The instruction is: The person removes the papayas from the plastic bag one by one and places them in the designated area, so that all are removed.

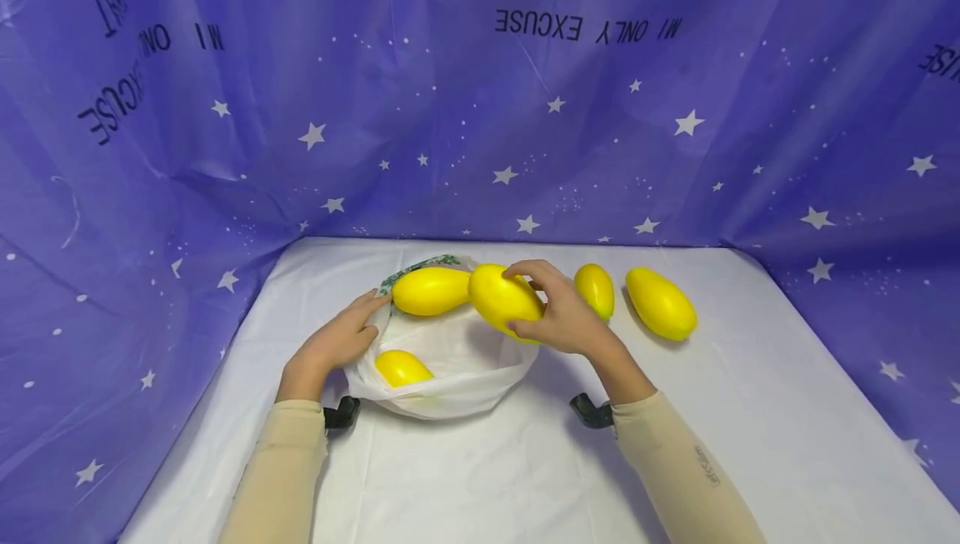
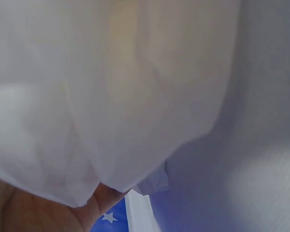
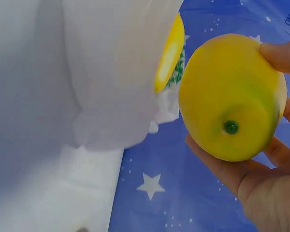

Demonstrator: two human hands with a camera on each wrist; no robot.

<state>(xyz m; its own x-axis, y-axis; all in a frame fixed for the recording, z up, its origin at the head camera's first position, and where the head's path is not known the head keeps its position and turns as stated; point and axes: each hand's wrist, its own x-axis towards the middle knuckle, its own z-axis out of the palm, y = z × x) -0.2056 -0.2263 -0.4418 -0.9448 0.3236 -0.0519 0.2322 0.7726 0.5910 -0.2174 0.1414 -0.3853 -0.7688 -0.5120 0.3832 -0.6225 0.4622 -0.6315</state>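
Note:
A white plastic bag [image 1: 465, 398] with green print on its far rim lies with its mouth open. On its left side my left hand [image 1: 341, 336] holds the rim between thumb and fingers; the left wrist view shows mostly the bag's wall [image 2: 111, 111]. Above the bag's right side, my right hand [image 1: 562, 311] grips a yellow mango [image 1: 501, 298], whose green stem end [image 3: 231, 127] faces the right wrist camera. Inside the bag's near left lies one mango [image 1: 402, 367]. Another mango [image 1: 431, 291] lies at the far side of its mouth.
Two more mangoes, one partly behind my right hand [image 1: 595, 287] and one farther right [image 1: 662, 302], lie on the white tablecloth [image 1: 750, 411]. A purple star-patterned sheet [image 1: 480, 127] hangs around the back and sides. Dark wrist-camera mounts [image 1: 591, 411] stick out beside both wrists.

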